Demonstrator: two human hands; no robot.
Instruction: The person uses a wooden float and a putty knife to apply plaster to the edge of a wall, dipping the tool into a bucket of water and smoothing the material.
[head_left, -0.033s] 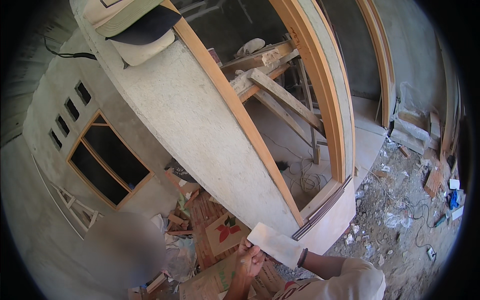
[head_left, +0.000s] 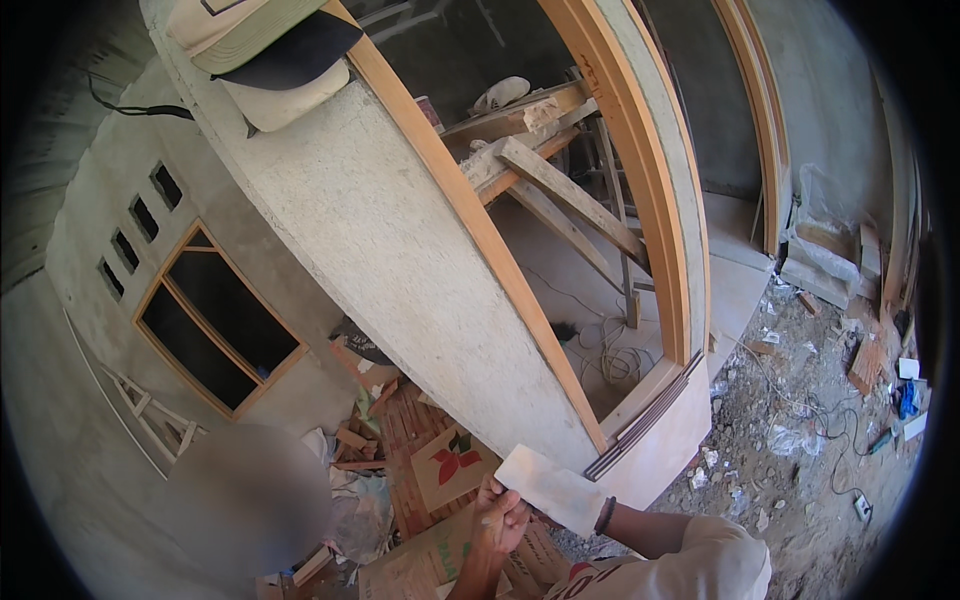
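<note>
My left hand [head_left: 503, 518], low in the middle of the view, is closed on one end of a pale rectangular tile piece [head_left: 552, 484]. My right forearm [head_left: 648, 530], with a dark wristband, reaches in from the right to the tile's other end; that hand's fingers are hidden behind the piece. Just beyond the tile, several thin dark-edged strips [head_left: 645, 418] lie along a pale ledge [head_left: 650, 470] at the foot of a timber frame [head_left: 640, 150].
A plastered panel [head_left: 390, 260] bears caps [head_left: 270, 60] at its top. Wooden trestles [head_left: 570, 200] and coiled cable [head_left: 615, 355] stand inside the opening. Cardboard [head_left: 445, 475] and scraps cover the lower left, beside a person's blurred head [head_left: 250, 500]. Rubble, cords and tools [head_left: 905, 400] lie right.
</note>
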